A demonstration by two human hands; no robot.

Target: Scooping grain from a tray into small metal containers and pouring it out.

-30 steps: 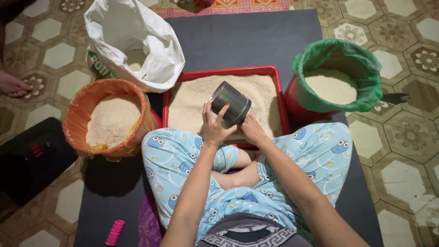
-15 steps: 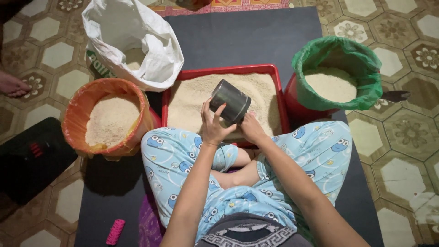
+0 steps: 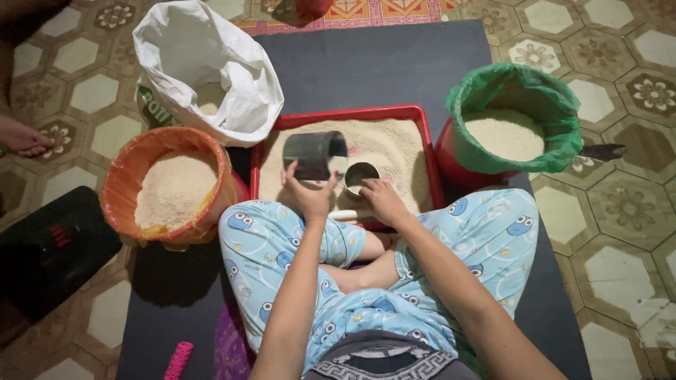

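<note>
Now we see two cups where both hands earlier gripped one: left hand (image 3: 308,193) clamps the dark tin (image 3: 315,155) tipped over the red tray (image 3: 345,117), right hand (image 3: 384,199) fingers wrap the small cup (image 3: 361,176) beside it, above the rice.

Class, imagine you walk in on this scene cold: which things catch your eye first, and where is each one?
First comes the red tray of pale grain at centre, straight ahead of the seated person. Above it the left hand holds a dark cylindrical container tipped on its side, while the right hand holds a small metal cup. Flanking the tray are an orange-lined bucket on the left and a green-lined bucket on the right, both holding grain.
</note>
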